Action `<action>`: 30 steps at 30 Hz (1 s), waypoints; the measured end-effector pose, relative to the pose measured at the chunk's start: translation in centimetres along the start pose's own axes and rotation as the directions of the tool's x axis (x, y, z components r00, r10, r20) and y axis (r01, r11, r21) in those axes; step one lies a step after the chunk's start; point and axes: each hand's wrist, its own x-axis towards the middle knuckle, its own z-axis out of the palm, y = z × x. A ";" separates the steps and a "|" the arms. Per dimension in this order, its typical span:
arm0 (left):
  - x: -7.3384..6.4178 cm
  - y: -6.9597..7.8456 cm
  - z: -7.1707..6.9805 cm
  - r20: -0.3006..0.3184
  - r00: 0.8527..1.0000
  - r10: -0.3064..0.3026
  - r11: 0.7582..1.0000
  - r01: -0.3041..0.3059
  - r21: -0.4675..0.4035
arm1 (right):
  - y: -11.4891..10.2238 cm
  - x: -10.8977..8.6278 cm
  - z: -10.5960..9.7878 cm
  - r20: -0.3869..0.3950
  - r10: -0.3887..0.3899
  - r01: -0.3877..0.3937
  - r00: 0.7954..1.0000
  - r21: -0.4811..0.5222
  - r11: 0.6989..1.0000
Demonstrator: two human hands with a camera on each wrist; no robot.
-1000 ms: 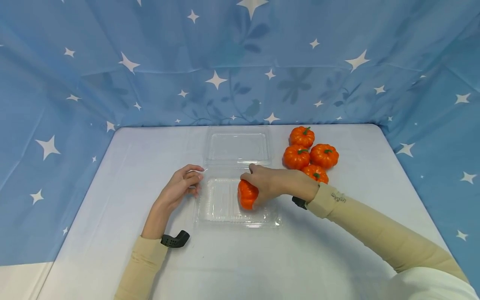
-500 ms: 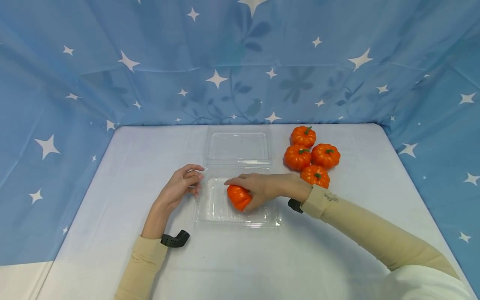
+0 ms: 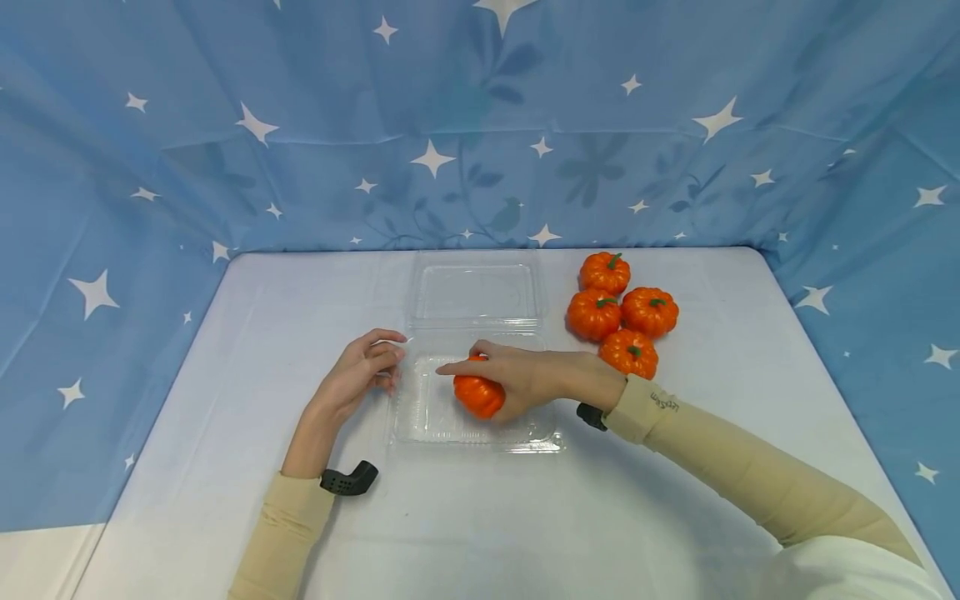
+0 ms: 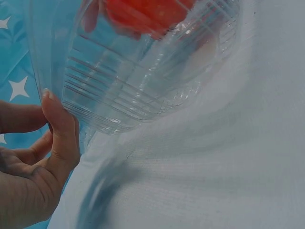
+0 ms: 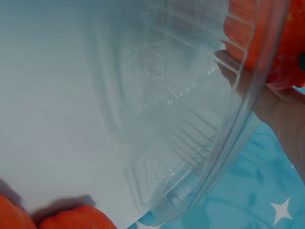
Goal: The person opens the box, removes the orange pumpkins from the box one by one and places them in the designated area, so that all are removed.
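My right hand (image 3: 521, 379) holds a small orange pumpkin (image 3: 478, 397) inside the base of a clear plastic clamshell container (image 3: 427, 417). One finger stretches out along the pumpkin's top, and the others wrap its far and near sides. The right wrist view shows the pumpkin (image 5: 290, 43) through and above the container's ribbed wall (image 5: 190, 129), fingers around it. At the container's left edge, my left hand (image 3: 367, 371) pinches the rim between thumb and finger, plainest in the left wrist view, where the hand (image 4: 47, 152) sits beside the ribbed wall (image 4: 109, 90).
The container's lid (image 3: 477, 293) lies folded back, flat toward the far table edge. Right of it, several more pumpkins (image 3: 649, 312) with green stems sit in a cluster, the nearest one (image 3: 628, 352) just beyond my right wrist. A blue star-patterned curtain (image 3: 480, 200) borders the white table (image 3: 480, 533).
My right hand has moved left with the pumpkin, toward the middle of the container base, and the pumpkin has turned. One finger now reaches out straighter. The left hand stays at the rim.
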 end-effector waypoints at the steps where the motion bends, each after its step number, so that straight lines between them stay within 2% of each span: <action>1: 0.0 0.0 0.0 -0.001 1.000 0.000 1.000 0.000 0.001 | 0.0 0.0 0.0 -0.005 -0.001 0.001 1.000 0.002 1.000; 7: 0.0 -0.1 0.0 0.001 1.000 0.002 1.000 -0.002 0.008 | 0.2 -0.2 0.1 -0.071 0.038 -0.037 0.997 0.026 0.999; 13: 0.0 -0.2 0.0 -0.006 1.000 -0.003 1.000 0.003 0.010 | 0.4 -0.7 -0.1 -0.142 0.015 -0.032 0.990 -0.123 0.992; 16: 0.0 -0.2 -0.1 -0.006 1.000 -0.001 1.000 0.002 0.012 | 0.4 -0.9 -0.2 -0.164 0.002 -0.027 0.986 -0.152 0.988; 24: -0.2 -0.1 0.0 -0.006 1.000 -0.002 1.000 0.002 0.009 | 0.5 -1.3 -0.2 -0.164 0.004 -0.007 0.986 -0.017 1.000; 30: -0.2 -0.2 -0.1 0.001 1.000 0.003 1.000 -0.003 0.005 | 0.9 -1.6 -0.1 -0.202 0.031 -0.027 0.979 0.023 0.999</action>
